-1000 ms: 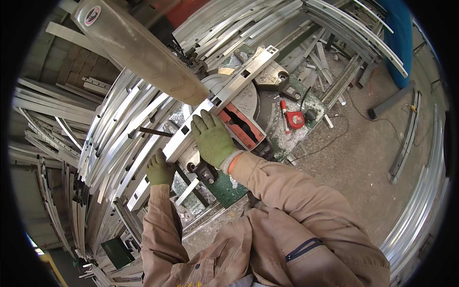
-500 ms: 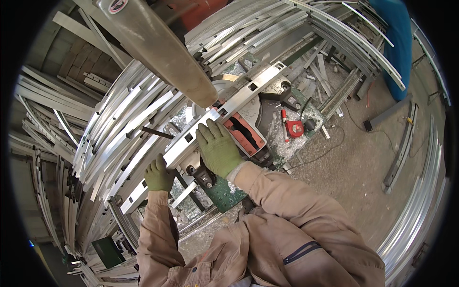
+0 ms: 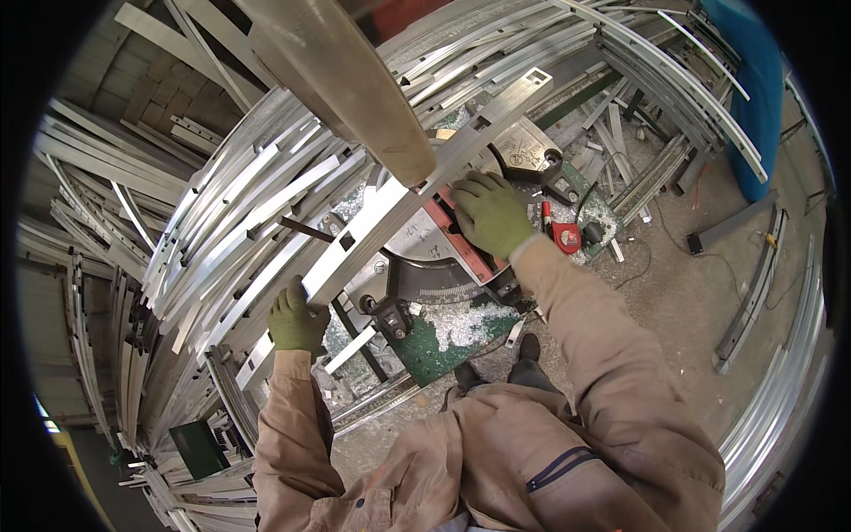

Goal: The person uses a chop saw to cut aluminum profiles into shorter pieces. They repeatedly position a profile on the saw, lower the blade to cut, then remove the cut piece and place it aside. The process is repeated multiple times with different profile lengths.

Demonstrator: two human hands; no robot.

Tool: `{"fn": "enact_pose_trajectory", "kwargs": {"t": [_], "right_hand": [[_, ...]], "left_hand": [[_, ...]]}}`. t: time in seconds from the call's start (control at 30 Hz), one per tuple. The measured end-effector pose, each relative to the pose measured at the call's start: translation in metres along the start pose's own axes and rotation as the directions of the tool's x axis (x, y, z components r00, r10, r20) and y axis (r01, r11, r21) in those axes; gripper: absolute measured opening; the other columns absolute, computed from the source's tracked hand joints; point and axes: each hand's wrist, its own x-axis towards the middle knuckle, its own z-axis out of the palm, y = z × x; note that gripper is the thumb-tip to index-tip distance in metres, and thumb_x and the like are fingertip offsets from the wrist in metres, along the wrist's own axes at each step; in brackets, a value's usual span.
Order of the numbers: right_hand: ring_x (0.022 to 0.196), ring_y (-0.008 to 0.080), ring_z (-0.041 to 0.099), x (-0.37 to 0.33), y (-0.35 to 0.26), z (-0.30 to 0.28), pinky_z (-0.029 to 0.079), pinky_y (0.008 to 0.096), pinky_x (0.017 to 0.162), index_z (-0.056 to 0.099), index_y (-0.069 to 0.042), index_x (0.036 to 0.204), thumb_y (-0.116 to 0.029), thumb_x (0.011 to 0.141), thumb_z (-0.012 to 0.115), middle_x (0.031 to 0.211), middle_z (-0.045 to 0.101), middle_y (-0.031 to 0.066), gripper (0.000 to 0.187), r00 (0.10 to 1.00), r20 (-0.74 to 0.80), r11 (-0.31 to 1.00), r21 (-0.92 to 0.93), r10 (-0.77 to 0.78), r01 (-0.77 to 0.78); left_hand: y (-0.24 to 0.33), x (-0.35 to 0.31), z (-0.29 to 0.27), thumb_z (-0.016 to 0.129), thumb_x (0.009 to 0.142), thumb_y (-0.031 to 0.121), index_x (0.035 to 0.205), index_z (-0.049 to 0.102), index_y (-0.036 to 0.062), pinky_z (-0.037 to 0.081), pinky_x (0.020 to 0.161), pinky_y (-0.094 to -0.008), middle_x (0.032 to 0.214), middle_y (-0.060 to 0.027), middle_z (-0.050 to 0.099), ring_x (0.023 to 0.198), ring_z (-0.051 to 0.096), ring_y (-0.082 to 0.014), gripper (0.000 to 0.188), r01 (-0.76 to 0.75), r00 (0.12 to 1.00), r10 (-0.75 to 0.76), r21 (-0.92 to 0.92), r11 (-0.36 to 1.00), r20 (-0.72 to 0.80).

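A long silver aluminium bar (image 3: 377, 217) with square holes lies slantwise across a mitre saw's round table (image 3: 425, 244). My left hand (image 3: 297, 317), in a green glove, is closed at the bar's near-left end; its fingertips are partly hidden. My right hand (image 3: 490, 213), gloved alike, is over the saw's red slotted insert (image 3: 479, 264). Its fingers stretch toward the bar's edge; whether they touch it I cannot tell. Above the bar hangs the saw's grey-brown arm (image 3: 355, 89), its tip close to the bar, hiding part of it.
Metal shavings (image 3: 461, 324) cover part of the green base (image 3: 425, 359). A red tape measure (image 3: 566, 236) lies right of my right hand. Many aluminium profiles (image 3: 239, 230) are stacked left and behind. A dark rod (image 3: 306, 229) juts toward the bar. More profiles (image 3: 771, 390) lie at the right.
My right hand has left the bar's near part and moved right and away, over the red insert. The left hand stays at the bar's end. The view has shifted slightly.
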Motion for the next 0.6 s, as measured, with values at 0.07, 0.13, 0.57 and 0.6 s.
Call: {"fn": "enact_pose_trajectory", "kwargs": {"t": [0.07, 0.13, 0.57, 0.6], "right_hand": [[0.149, 0.0371, 0.065, 0.010, 0.028, 0.004, 0.045, 0.0567, 0.134, 0.076, -0.005, 0.141, -0.037, 0.109, 0.074, 0.147, 0.077, 0.0156, 0.045, 0.982, 0.055, 0.984, 0.019, -0.181, 0.180], [0.154, 0.0419, 0.060, 0.014, 0.069, -0.012, 0.040, 0.0576, 0.136, 0.067, -0.003, 0.156, -0.045, 0.109, 0.073, 0.161, 0.068, 0.0193, 0.063, 0.962, 0.039, 0.951, -0.166, 0.270, -0.261], [0.135, 0.0434, 0.070, -0.026, -0.026, -0.051, 0.055, 0.0578, 0.118, 0.078, -0.002, 0.134, -0.024, 0.112, 0.069, 0.144, 0.077, 0.0183, 0.032, 0.940, -0.295, 0.984, 0.096, 0.173, -0.151], [0.136, 0.0431, 0.070, -0.025, -0.036, -0.048, 0.054, 0.0579, 0.119, 0.078, -0.002, 0.136, -0.026, 0.113, 0.068, 0.144, 0.077, 0.0183, 0.034, 0.949, -0.258, 0.980, 0.124, 0.183, -0.155]], "left_hand": [[0.003, -0.001, -0.001, 0.079, 0.084, 0.016, 0.152, 0.063, 0.0103, 0.064, 0.094, -0.0603, 0.118, -0.0173, 0.078, 0.107, 0.077, -0.0448, 0.071, 0.022, 0.999, -0.023, 0.030, 0.999, 0.025], [0.004, -0.003, -0.003, 0.079, 0.083, 0.017, 0.152, 0.063, 0.0099, 0.063, 0.093, -0.0602, 0.117, -0.0169, 0.078, 0.107, 0.077, -0.0444, 0.070, 0.042, 0.998, -0.043, 0.023, 0.999, 0.048], [0.008, 0.016, 0.041, 0.077, 0.087, 0.021, 0.142, 0.064, 0.0116, 0.060, 0.091, -0.0605, 0.116, -0.0170, 0.075, 0.107, 0.076, -0.0455, 0.058, 0.031, 0.980, -0.038, 0.042, 0.999, 0.195], [0.006, 0.017, 0.042, 0.078, 0.087, 0.021, 0.141, 0.063, 0.0121, 0.060, 0.091, -0.0604, 0.116, -0.0167, 0.075, 0.107, 0.076, -0.0452, 0.056, 0.029, 0.980, -0.040, 0.058, 0.998, 0.193]]}}
